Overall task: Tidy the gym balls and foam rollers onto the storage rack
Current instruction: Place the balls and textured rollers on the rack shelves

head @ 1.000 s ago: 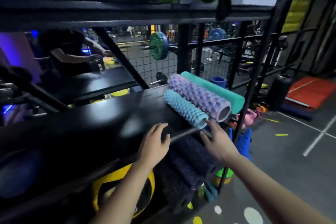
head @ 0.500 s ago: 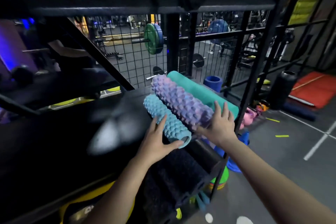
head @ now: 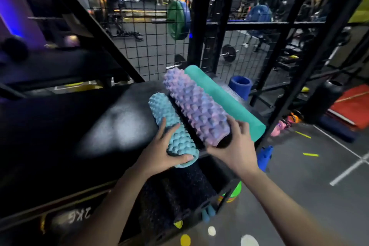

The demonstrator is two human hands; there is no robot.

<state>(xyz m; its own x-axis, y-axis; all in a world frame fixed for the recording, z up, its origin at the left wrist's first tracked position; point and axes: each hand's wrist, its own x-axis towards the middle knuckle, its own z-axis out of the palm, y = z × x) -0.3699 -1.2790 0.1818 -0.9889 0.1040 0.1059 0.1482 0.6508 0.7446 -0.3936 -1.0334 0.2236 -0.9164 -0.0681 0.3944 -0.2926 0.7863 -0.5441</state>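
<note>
**Both hands on the knobbed rollers at the shelf edge**

Much of what I see is dark or cut off. The black shelf (head: 79, 126) fades into shadow on the left, with only a pale glare patch showing its surface. Below it, a ball (head: 75, 217) is mostly hidden by the shelf lip; I can read "2KG" upside down on it and little else. The black speckled rollers (head: 179, 195) on the lower level are partly covered by my forearms, and I cannot count them. The gym floor behind the wire mesh (head: 149, 46) is blurred, though a barbell with a green plate (head: 176, 20) is readable.

Three foam rollers lie side by side on the shelf's right end, running away from me. The teal roller (head: 225, 104) lies rightmost, next to the rack upright (head: 311, 70), and the purple roller (head: 195, 106) lies against it. The blue roller (head: 171, 124) sits just left of the purple one, its near end jutting past the shelf edge.

My left hand (head: 159, 156) grips the blue roller near that end, fingers curled over the left side and thumb across the bottom. My right hand (head: 235, 150) wraps the near end of the purple roller, fingers spread over its right side and thumb under the rim, hiding part of its hollow core.
</note>
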